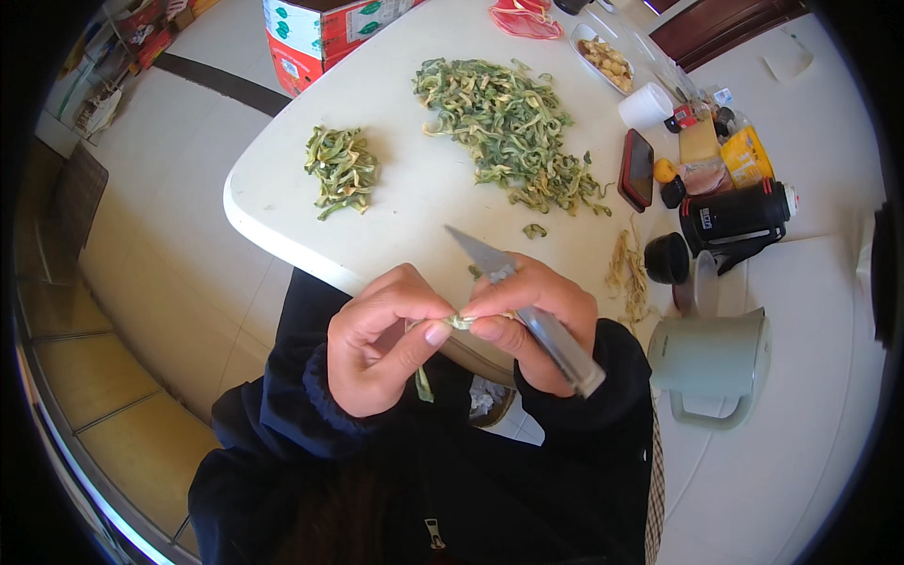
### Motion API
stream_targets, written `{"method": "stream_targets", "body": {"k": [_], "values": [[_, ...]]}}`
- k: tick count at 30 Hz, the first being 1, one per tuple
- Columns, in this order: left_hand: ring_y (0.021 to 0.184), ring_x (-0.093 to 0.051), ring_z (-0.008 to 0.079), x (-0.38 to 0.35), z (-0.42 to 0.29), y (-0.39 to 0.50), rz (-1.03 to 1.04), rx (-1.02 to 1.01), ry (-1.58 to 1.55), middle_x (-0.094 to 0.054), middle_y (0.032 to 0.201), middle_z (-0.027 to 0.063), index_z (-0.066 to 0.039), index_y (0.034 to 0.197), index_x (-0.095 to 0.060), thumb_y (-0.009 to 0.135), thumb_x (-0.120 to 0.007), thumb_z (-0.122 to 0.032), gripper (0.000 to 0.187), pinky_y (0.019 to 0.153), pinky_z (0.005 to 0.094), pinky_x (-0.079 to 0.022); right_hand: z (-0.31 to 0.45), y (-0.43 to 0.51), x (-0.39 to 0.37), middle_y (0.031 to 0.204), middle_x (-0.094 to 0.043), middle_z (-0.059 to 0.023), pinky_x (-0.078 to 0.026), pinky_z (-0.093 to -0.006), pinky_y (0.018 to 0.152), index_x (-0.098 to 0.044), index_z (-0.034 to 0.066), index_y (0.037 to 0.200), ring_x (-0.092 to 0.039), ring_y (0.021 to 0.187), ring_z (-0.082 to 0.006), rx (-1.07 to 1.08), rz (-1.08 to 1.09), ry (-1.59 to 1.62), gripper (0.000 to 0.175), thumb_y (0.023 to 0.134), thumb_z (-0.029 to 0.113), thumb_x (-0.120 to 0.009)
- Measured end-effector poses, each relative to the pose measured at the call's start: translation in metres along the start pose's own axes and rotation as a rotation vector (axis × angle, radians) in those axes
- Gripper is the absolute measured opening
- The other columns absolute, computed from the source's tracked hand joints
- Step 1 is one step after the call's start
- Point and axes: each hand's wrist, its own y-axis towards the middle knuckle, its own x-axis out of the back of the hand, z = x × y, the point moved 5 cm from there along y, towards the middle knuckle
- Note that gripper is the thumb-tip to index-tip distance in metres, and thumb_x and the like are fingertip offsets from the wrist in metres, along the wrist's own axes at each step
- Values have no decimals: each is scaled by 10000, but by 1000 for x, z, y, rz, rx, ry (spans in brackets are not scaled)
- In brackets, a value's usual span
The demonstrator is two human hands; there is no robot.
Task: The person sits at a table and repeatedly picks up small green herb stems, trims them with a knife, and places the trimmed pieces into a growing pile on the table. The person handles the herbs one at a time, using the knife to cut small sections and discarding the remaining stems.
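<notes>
My left hand (378, 339) pinches one end of a limp green plant strip (462, 323) between thumb and forefinger. Opposite it, my right hand (547, 311) grips the same strip with its thumb and forefinger, the fingertips nearly touching. A small knife (472, 253) with a pointed blade and a grey handle is also held in my right hand, its tip aimed up and left over the table. Below my left hand dangles a green tail (424, 385). Beyond the hands lie a large heap of similar green strips (501, 127) and a smaller pile (342, 169).
The white table (282, 191) has a rounded edge at left. Pale fibres (625, 275), a smartphone (637, 169), a black flask (734, 215), a black cup (666, 258) and a pale green kettle (710, 353) line its right side. A red-and-white carton (300, 53) stands behind.
</notes>
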Motion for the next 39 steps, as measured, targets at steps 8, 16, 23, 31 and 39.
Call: {"method": "stream_targets", "body": {"k": [8, 16, 23, 31, 39], "values": [[788, -532, 185, -19, 22, -5, -47, -18, -601, -586, 882, 104, -1, 959, -659, 973, -616, -64, 77, 711, 294, -429, -25, -5, -17, 960, -645, -83, -491, -302, 839, -619, -23, 1083, -611, 913, -147, -173, -3, 921, 159, 986, 100, -645], [648, -420, 118, -10, 22, -3, -187, 363, -566, -468, 774, 4, -46, 916, -584, 995, -648, -296, 270, 586, 264, -378, -11, 4, 5, 870, -624, -72, -459, -280, 713, -710, 68, 1024, -561, 748, -159, 7, -108, 22, 130, 898, 66, -739], [549, -377, 77, -2, 28, -8, -175, 626, -549, -497, 687, -14, -21, 1002, -618, 1003, -640, -229, 209, 521, 231, -329, 2, 12, -6, 861, -621, -81, -451, -293, 639, -728, 93, 1035, -560, 709, -202, 204, -58, -231, 252, 811, -8, -783], [671, -515, 28, 12, 10, -12, -305, 294, -55, -675, 884, 7, 5, 1072, -682, 956, -676, -32, 122, 602, 180, -411, -4, 15, 1, 945, -641, -123, -482, -324, 747, -673, 28, 1125, -599, 814, -225, 43, -15, -200, 287, 865, 105, -767], [739, -620, 77, 10, -3, -15, -290, 76, 220, -715, 901, 71, 17, 1061, -683, 919, -693, 38, 144, 659, 221, -482, -9, 8, 5, 899, -625, -124, -481, -306, 708, -647, 23, 971, -600, 766, -202, 94, -53, -238, 205, 834, 60, -795]]}}
